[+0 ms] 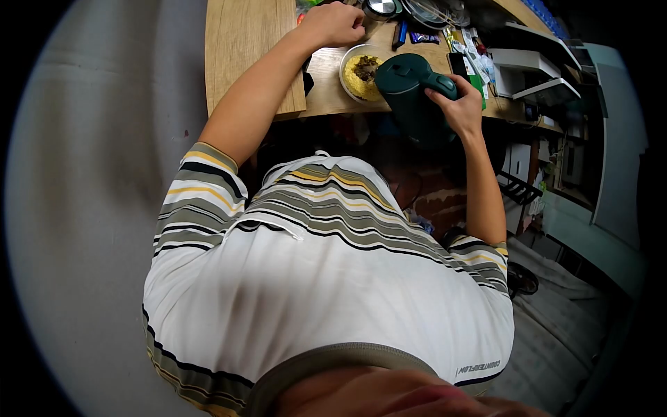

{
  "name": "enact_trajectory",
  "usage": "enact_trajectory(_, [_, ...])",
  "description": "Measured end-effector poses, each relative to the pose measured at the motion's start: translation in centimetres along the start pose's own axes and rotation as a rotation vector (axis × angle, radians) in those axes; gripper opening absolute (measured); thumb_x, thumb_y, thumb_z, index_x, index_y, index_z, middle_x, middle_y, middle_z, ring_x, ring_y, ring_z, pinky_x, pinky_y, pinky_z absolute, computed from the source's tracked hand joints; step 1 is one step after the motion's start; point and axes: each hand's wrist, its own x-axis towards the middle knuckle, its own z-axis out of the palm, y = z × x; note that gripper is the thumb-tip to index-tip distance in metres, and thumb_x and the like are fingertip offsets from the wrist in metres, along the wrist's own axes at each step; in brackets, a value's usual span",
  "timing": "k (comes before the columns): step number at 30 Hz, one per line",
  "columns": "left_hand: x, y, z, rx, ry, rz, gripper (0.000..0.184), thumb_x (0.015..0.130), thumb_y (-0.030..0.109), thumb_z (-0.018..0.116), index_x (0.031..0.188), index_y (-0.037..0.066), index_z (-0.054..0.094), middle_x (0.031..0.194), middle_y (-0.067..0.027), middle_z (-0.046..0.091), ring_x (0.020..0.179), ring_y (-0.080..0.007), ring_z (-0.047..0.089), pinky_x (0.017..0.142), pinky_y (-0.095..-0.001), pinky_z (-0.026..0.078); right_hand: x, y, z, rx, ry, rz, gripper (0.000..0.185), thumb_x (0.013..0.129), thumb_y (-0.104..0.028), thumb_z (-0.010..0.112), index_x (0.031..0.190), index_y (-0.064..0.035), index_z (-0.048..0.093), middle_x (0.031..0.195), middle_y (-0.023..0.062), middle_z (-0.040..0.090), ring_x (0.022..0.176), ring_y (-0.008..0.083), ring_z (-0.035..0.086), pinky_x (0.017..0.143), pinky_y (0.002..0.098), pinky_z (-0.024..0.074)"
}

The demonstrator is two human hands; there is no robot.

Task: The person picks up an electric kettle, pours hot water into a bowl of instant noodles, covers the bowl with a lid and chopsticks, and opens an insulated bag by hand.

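Note:
My right hand (460, 104) is wrapped round the handle of a dark green electric kettle (410, 94). The kettle is tilted, its spout end at the right rim of a round bowl (343, 78). In the bowl lie yellow instant noodles (357, 82) with a dark brown topping (366, 68) in the middle. Whether water is flowing cannot be made out. Beyond the bowl, my left hand (333, 24) is closed near a jar with a metal lid (381, 7). The inside of its fingers is hidden.
The wooden table (323, 94) has a raised wooden board (250, 48) on its left. Behind the kettle lie a blue lighter-like item (399, 33), a purple wrapper (424, 37) and a dark phone-like slab (458, 64). White boxy items (528, 73) crowd the right side.

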Motion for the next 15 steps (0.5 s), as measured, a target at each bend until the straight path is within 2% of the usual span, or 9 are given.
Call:
enact_trajectory(10, [-0.1,0.4,-0.1,-0.012,-0.05,-0.007,0.024,0.087,0.031,0.058,0.092,0.01,0.068,0.084,-0.0121,0.07,0.08,-0.0308,0.068,0.069,-0.0423,0.053,-0.9,-0.4,-0.1,-0.021,-0.023,-0.013,0.04,0.071,-0.022,0.084,0.103,0.0005,0.072,0.09,0.0112,0.074,0.083,0.0176,0.07,0.077,0.0298,0.054])
enact_trajectory(12, [0.1,0.2,0.2,-0.011,-0.06,0.085,0.024,0.088,0.031,0.06,0.095,0.009,0.069,0.085,-0.0133,0.07,0.08,-0.031,0.068,0.07,-0.042,0.053,-1.0,-0.2,-0.1,-0.012,-0.025,-0.018,0.04,0.071,-0.022,0.085,0.102,0.0005,0.072,0.09,0.0114,0.074,0.082,0.0178,0.07,0.078,0.03,0.0541])
enact_trajectory(15, [0.2,0.0,0.5,-0.009,-0.095,0.12,0.026,0.088,0.031,0.062,0.098,0.008,0.069,0.086,-0.0143,0.07,0.081,-0.0311,0.068,0.071,-0.042,0.053,-1.6,-0.1,-0.1,-0.03,-0.041,-0.015,0.04,0.071,-0.021,0.085,0.103,0.0005,0.072,0.091,0.0114,0.073,0.083,0.0183,0.069,0.078,0.0301,0.0539])
